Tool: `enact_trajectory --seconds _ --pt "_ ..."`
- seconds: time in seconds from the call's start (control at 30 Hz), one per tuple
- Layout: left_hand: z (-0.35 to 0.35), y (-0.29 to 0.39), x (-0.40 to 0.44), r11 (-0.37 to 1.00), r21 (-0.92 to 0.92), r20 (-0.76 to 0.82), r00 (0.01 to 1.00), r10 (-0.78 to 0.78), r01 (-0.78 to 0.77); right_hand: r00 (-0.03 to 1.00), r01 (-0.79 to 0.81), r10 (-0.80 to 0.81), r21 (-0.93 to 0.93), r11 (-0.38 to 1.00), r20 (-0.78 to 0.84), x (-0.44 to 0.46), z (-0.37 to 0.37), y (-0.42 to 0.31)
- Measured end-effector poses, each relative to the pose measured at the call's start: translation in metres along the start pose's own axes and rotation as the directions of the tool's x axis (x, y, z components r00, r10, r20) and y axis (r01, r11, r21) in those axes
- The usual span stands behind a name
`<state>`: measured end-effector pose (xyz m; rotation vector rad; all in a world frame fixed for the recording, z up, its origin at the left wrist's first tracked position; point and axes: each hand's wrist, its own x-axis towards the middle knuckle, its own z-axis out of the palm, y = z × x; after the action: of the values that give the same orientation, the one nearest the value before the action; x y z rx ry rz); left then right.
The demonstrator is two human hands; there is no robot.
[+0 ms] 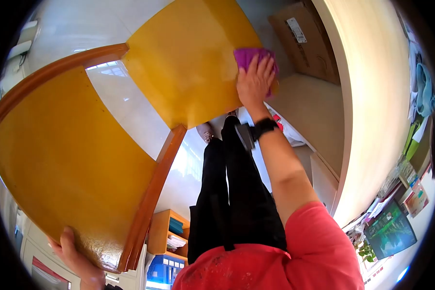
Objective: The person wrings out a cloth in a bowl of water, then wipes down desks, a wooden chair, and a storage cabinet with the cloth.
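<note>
A yellow wooden chair with orange-brown edges shows its seat point(193, 63) at the top and its backrest point(72, 164) at the left. My right hand point(256, 84) lies on a purple cloth point(249, 55), pressing it against the right edge of the seat, fingers apart on top of it. At the lower left, my left hand point(75, 256) grips the outer edge of the backrest, with the thumb on the front face and the other fingers partly hidden behind it.
A cardboard box point(307, 41) stands on a shelf inside the pale wooden desk point(372, 111) at the right. Farther right is a monitor point(390, 229). An orange shelf unit point(159, 232) with folders is at the bottom. My legs and feet are below the seat.
</note>
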<state>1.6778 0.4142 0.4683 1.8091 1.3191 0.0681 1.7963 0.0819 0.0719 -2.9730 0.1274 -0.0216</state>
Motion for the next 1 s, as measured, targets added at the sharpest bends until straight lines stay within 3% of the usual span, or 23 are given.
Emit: enact_trajectory --seconds 0.07,0.17,0.2,0.27,0.3,0.33,0.43,0.5,0.57,0.63,0.73,0.8,0.87,0.97,1.0 --pt "-0.002 -0.001 0.001 1.000 0.008 0.033 0.999 0.007 -0.007 0.995 0.005 -0.004 0.000 1.000 -0.100 0.048 0.023 -0.035" --pt "-0.006 -0.001 0.002 0.999 0.037 0.097 0.995 0.014 -0.017 0.937 0.348 -0.348 0.007 0.938 0.042 0.071 0.016 -0.114" --pt "-0.005 0.000 0.000 0.999 0.043 0.090 0.996 0.009 -0.013 0.878 0.465 -0.465 0.024 0.885 0.115 0.057 0.004 -0.136" --pt "-0.002 0.001 -0.002 0.999 0.047 0.071 0.997 0.002 -0.006 0.710 0.701 -0.700 0.021 0.713 0.081 0.010 0.011 -0.148" --pt "-0.003 -0.002 -0.002 0.999 0.049 0.056 0.998 0.002 -0.005 0.630 0.757 -0.775 0.180 0.628 0.051 -0.015 0.009 -0.140" --pt "-0.005 -0.003 -0.004 0.999 0.052 0.036 0.999 -0.002 0.000 0.544 0.790 -0.839 0.335 0.514 0.006 -0.026 0.007 -0.128" --pt "-0.006 -0.004 -0.006 0.997 0.081 0.030 0.999 0.012 -0.014 0.440 0.768 -0.885 0.448 0.457 0.149 0.006 -0.006 -0.092" --pt "-0.015 -0.010 -0.004 0.998 0.053 -0.014 1.000 -0.028 0.028 0.721 0.603 -0.596 0.104 0.791 0.353 0.066 -0.023 -0.086" --pt "-0.017 -0.011 -0.004 0.998 0.049 -0.025 0.999 -0.035 0.037 0.897 0.435 -0.436 -0.029 0.900 -0.070 0.119 0.015 -0.064" --pt "-0.014 -0.009 -0.005 0.998 0.057 -0.001 1.000 0.000 0.000 0.954 0.227 -0.208 0.065 0.972 -0.214 0.177 0.035 -0.073" --pt "-0.014 -0.010 -0.009 0.999 0.027 -0.066 0.997 -0.039 0.041 0.950 0.141 -0.138 -0.010 0.990 -0.279 0.199 0.064 -0.133" --pt "-0.020 -0.015 -0.007 1.000 0.009 -0.016 0.999 -0.028 0.028 0.923 0.384 -0.383 -0.073 0.921 0.023 0.170 0.035 -0.186" --pt "-0.021 -0.015 -0.008 1.000 0.016 0.003 1.000 -0.026 0.026 0.797 0.599 -0.602 -0.064 0.798 -0.046 0.122 0.047 -0.217" --pt "-0.019 -0.012 -0.008 0.998 0.051 0.003 1.000 -0.022 0.021 0.584 0.806 -0.788 0.254 0.535 -0.194 0.110 0.054 -0.199" --pt "-0.019 -0.012 -0.008 0.999 0.040 0.007 1.000 -0.011 0.011 0.625 0.780 -0.767 0.151 0.607 -0.146 0.121 0.045 -0.191"
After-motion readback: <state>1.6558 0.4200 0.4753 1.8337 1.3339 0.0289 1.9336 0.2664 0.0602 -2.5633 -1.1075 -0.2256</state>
